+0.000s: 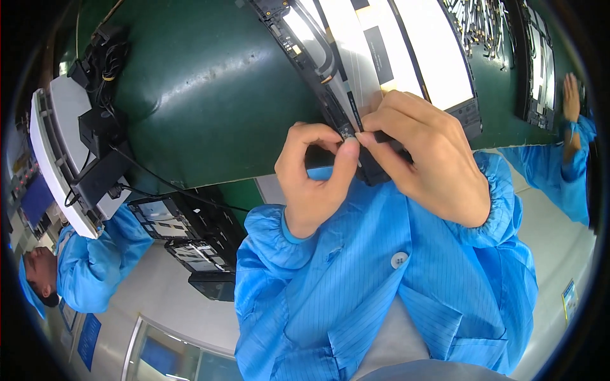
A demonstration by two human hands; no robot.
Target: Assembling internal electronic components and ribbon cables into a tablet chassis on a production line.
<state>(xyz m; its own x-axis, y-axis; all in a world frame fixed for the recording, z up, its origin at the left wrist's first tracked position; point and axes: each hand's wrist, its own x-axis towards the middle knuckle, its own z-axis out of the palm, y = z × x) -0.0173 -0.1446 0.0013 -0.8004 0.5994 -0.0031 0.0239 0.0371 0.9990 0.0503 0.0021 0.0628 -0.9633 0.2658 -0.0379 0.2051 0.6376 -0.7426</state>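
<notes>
Sleeves: your blue sleeves [356, 267] rise from the lower edge and meet just short of the table's near rim.
Left hand: your left hand [312, 181] curls with thumb and forefinger pinched narrow at the panel's near corner; whether anything small lies between the tips cannot be told.
Right hand: your right hand [427, 159] lies over the panel's lower end, fingers closed on its edge, forefinger tip touching your left thumb.
Panel: the panel [356, 60] is a long, flat, open unit with a black frame and white sheets, running from your hands up and away across the green table [203, 95].
Handling: it looks light but broad, stiff along the frame and probably fragile on the sheets and exposed parts; hold it by the black frame edges, not the white faces.
Crate: a black crate [197, 238] sits below the table at your left, holding similar flat black units stacked on edge.
Left device: a white device [54, 162] with black boxes and cables stands at the table's far left.
Far tray: small metal parts [480, 25] lie spread beyond the panel.
Co-workers: one person's hand [570, 95] rests at the far right; another in blue [95, 260] stands lower left.
</notes>
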